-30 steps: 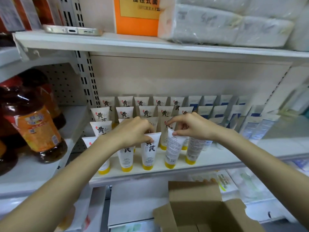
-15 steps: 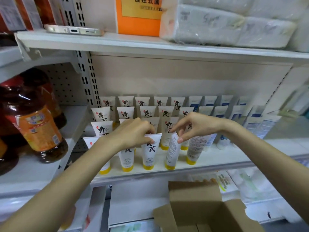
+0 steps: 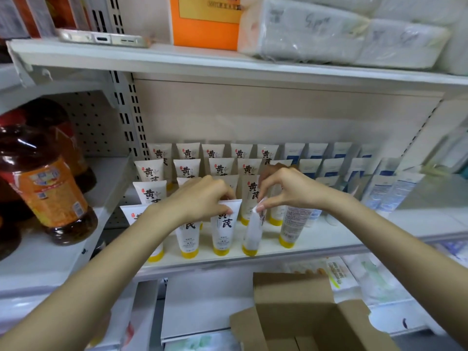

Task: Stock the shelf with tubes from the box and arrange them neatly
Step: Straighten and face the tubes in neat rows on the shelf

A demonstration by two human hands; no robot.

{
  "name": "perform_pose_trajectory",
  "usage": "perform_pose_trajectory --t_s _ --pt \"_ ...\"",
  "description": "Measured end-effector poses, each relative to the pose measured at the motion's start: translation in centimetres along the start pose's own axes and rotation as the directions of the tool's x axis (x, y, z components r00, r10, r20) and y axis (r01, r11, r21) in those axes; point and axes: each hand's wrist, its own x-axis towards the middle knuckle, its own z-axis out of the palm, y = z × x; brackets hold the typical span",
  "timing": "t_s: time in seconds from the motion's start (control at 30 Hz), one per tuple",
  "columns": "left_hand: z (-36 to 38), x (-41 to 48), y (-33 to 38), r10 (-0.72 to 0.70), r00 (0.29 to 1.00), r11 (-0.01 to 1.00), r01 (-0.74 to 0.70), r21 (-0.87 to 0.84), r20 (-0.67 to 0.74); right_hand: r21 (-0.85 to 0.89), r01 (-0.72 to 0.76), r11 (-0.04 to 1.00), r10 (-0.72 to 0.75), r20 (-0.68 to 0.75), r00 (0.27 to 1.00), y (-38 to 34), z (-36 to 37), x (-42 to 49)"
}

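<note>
White tubes with yellow caps and black characters stand cap-down in rows on the white shelf [image 3: 316, 245]. My left hand [image 3: 202, 198] grips the top edge of a front-row tube [image 3: 224, 231]. My right hand [image 3: 288, 191] pinches the top of the neighbouring tube [image 3: 252, 234], which is turned edge-on and blurred. Another front-row tube [image 3: 290, 226] shows its printed back. The open cardboard box [image 3: 298, 317] sits below the shelf; its inside is mostly out of sight.
White tubes with blue labels [image 3: 329, 168] fill the shelf's right half. Large oil bottles [image 3: 48, 183] stand on the left shelf. Above lie a phone [image 3: 101, 38], an orange box [image 3: 205, 24] and wrapped tissue packs [image 3: 342, 34]. Packaged goods fill the lower shelf.
My right hand has twisted its tube from showing the printed back to edge-on. My left hand has stayed on the top of its tube.
</note>
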Motion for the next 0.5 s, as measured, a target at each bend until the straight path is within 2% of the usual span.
perform_pose_trajectory --t_s 0.5 --pt "-0.05 0.81 0.21 0.006 0.997 1.0 -0.004 -0.022 0.077 -0.018 -0.002 1.0 0.001 -0.071 0.998 0.92 0.43 -0.47"
